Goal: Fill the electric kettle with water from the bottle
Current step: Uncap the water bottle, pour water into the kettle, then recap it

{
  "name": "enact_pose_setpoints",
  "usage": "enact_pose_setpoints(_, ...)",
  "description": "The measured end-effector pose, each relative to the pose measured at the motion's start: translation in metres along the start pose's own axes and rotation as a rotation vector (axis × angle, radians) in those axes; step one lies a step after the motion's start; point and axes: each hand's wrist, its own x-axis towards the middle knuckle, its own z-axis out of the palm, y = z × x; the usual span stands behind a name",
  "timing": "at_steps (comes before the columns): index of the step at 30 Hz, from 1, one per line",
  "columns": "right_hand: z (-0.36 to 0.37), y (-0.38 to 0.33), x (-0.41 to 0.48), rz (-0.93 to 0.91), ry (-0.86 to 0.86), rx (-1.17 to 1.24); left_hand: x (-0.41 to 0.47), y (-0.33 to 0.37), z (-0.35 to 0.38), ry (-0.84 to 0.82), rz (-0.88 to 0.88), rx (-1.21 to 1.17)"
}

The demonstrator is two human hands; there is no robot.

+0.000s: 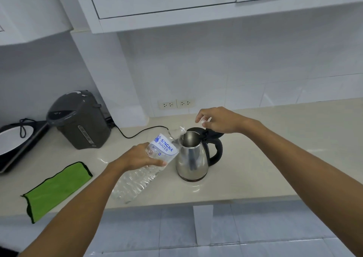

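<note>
My left hand (144, 156) is wrapped around the bottle (151, 158), tilted with its neck at the rim of the open kettle (191, 156) on the counter (275, 158). My right hand (216, 120) pinches a small white cap (202, 121) above the lid. I judge 1 risk: the thin bottle buckles under my squeeze and water surges past the mouth onto the counter.

One kettle (193, 156), one bottle (149, 164), one water boiler (80, 121), one green cloth (57, 190), two sockets (176, 103).
</note>
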Motion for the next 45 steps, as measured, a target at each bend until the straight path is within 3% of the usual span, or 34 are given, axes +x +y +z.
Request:
enact_pose_setpoints(17, 0.002, 0.013, -0.003, 0.017, 0.008, 0.012, 0.02, -0.017, -0.01, -0.021, -0.052, 0.22)
enact_pose_setpoints(45, 0.001, 0.021, -0.012, 0.014, 0.009, 0.006, 0.018, -0.009, -0.01, -0.067, -0.098, 0.304)
